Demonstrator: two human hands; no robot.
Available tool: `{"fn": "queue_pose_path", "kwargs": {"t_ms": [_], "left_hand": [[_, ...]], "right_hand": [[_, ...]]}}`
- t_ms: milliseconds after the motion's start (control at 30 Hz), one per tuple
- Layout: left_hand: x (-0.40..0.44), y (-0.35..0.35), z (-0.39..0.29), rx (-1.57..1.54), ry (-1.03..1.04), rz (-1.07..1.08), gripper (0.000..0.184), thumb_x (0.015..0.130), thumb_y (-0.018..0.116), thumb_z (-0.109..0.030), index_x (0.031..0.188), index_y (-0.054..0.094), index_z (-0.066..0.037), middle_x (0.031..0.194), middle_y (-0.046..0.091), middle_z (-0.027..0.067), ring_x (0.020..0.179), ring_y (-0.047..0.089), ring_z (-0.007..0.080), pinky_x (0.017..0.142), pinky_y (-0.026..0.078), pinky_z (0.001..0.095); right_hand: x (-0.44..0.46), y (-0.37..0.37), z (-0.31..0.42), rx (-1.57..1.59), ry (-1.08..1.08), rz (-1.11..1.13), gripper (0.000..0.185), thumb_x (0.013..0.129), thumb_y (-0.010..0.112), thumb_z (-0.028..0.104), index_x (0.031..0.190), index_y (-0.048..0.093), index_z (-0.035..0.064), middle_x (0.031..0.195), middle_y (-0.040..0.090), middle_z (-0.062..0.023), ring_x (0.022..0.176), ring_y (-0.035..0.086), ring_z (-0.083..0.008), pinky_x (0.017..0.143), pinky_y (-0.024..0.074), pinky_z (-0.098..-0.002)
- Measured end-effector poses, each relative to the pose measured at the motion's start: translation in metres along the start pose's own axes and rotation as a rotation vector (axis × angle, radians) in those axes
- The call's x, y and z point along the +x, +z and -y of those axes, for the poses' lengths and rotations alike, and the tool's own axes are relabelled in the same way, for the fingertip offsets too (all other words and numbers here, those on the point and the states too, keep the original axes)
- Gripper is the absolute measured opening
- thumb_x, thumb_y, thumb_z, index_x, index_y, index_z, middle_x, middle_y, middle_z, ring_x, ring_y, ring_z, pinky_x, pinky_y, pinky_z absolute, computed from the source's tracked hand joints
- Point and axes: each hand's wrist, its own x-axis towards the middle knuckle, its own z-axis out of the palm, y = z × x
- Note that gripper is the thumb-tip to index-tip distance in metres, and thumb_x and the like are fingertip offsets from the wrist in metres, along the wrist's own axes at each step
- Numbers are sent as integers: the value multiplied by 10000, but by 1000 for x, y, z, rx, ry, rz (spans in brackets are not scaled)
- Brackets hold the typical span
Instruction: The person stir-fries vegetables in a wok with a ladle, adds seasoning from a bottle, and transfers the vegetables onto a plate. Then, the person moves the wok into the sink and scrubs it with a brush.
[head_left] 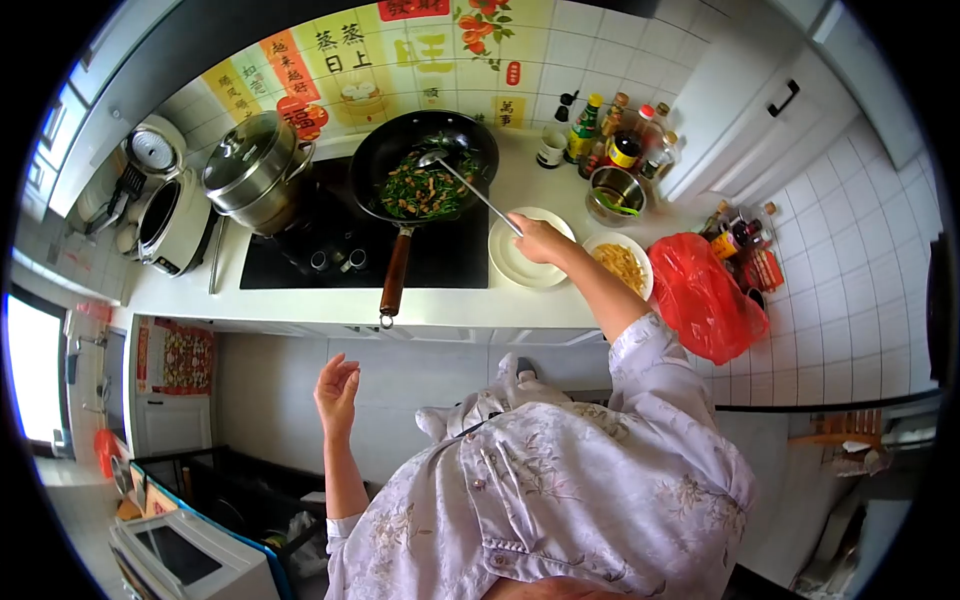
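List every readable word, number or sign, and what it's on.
"發財": red wall panel
"蒸蒸日上": yellow wall panel
"越来越好": orange wall strip
"旺" and "順": pale yellow wall panel
"福": red round decal
"萬事": yellow square decal
Bottle labels: too small or blurred.

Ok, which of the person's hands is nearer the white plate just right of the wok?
The right. The right hand grips the ladle directly above the white plate; the left hand is raised in front of the counter, well to the plate's left.
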Motion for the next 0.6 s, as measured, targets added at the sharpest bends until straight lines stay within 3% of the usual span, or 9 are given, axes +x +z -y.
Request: {"fn": "queue_pose_path", "kwargs": {"t_ms": [67,167,233,300,333,400,467,567,600], "left_hand": [[2,0,1,25,9,13,382,820,603,10,1188,504,-20,982,623,93,915,580,132,836,457,250],[0,3,-3,65,12,7,381,818,607,5,1185,506,-17,968,625,93,905,583,135,830,457,253],[-7,3,-4,83,2,-5,381,817,609,5,1184,507,-15,961,627,94,900,583,135,827,456,254],[-15,-2,-1,87,-12,-34,363,817,601,24,1168,513,-10,958,619,84,896,580,124,792,462,239],[-20,-5,1,93,-10,-39,363,817,601,24,1168,513,-10,958,619,84,896,580,124,792,462,239],[-28,-11,3,75,-4,-85,362,814,602,28,1164,521,-15,951,626,84,887,581,120,793,460,239],[-37,-14,3,115,-3,-126,365,810,607,26,1163,526,-19,944,632,81,876,581,115,793,458,236],[-55,-8,6,201,-66,-234,369,803,624,7,1158,528,-15,927,636,77,839,577,101,766,455,220],[-59,-4,8,202,-61,-249,369,803,624,7,1158,528,-15,927,636,77,839,577,101,766,455,220]], "right_hand": [[-1,-2,-2,19,-67,-24,507,883,447,246,1357,342,103,1132,556,-240,1033,548,-371,851,445,-420],[7,-14,-18,3,-90,-71,528,859,486,462,1221,519,78,1152,557,-220,1045,553,-339,895,430,-386],[2,-52,-25,137,107,31,487,850,484,474,1148,577,101,1077,612,-162,991,585,-313,865,451,-376],[21,-85,-70,-65,34,-167,457,846,493,463,1115,593,107,1049,629,-134,954,603,-299,845,462,-383],[17,-116,-76,-80,130,-244,423,802,595,429,1093,615,122,1006,647,-140,910,620,-284,804,479,-368],[46,-161,-125,-150,178,-402,329,775,629,381,987,660,131,1027,632,-141,955,598,-303,821,476,-385],[61,-201,-156,-284,244,-671,336,779,632,344,1045,631,138,1029,627,-138,960,591,-306,834,472,-396],[94,-243,-190,-214,316,-685,375,789,625,318,1122,583,150,1091,596,-140,1021,558,-312,856,468,-402],[102,-252,-194,-318,354,-655,410,794,619,316,1166,548,159,1127,575,-138,1056,535,-314,878,456,-407]]}}
